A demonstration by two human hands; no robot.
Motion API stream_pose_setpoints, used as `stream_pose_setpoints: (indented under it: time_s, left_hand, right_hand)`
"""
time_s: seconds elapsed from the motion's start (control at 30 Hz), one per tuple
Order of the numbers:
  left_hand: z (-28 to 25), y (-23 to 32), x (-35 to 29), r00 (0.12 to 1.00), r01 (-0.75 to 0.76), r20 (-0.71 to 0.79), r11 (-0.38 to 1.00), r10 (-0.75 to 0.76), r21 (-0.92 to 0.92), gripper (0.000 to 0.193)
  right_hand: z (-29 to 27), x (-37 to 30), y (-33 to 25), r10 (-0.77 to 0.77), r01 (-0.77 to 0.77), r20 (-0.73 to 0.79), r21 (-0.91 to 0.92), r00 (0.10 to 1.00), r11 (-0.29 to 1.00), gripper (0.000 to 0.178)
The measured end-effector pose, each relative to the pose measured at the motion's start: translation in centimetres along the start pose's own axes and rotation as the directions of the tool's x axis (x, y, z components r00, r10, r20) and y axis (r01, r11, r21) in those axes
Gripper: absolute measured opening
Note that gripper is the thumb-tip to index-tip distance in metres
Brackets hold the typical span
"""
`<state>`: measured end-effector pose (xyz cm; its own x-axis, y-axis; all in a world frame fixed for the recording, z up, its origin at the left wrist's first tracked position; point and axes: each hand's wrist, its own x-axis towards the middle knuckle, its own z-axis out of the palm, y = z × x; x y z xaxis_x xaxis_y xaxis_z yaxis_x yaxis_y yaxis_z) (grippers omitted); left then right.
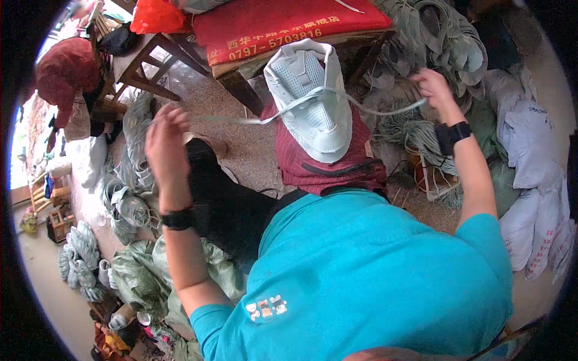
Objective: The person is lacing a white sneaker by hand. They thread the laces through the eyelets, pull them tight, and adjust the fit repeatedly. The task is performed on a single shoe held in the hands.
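Observation:
A white sneaker upper with a mesh tongue lies on a dark red striped cloth over my lap, its toe toward me. One pale shoelace crosses over its front and stretches out to both sides. My left hand is raised at the left, fingers curled around one end of the lace; that end is blurred. Up at the right, my right hand pinches the other end between thumb and fingers. Both hands are well apart from the upper.
A wooden table covered in red printed cloth stands just beyond the upper. Bundles of pale uppers hang at the right, near white sacks. More uppers pile up at left. Another person in dark red bends at far left.

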<state>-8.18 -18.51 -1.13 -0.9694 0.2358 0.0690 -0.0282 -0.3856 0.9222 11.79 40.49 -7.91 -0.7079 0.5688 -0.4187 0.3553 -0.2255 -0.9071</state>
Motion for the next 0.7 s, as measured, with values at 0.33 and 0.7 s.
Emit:
stream_pose_setpoints:
  time_s: [0.33,0.7]
  left_hand:
    - [13.6,-6.5,-3.6,0.916,0.196,0.269,0.917,-0.297,0.346,0.028]
    - [14.5,-5.9,-4.5,0.872,0.251,0.262,0.838,-0.413,0.484,0.032]
  right_hand:
    - [19.4,-11.1,-3.9,-0.262,0.413,0.572,-0.151,0.777,0.898,0.016]
    - [18.8,-10.2,-4.5,-0.211,0.443,0.614,-0.254,0.761,0.860,0.016]
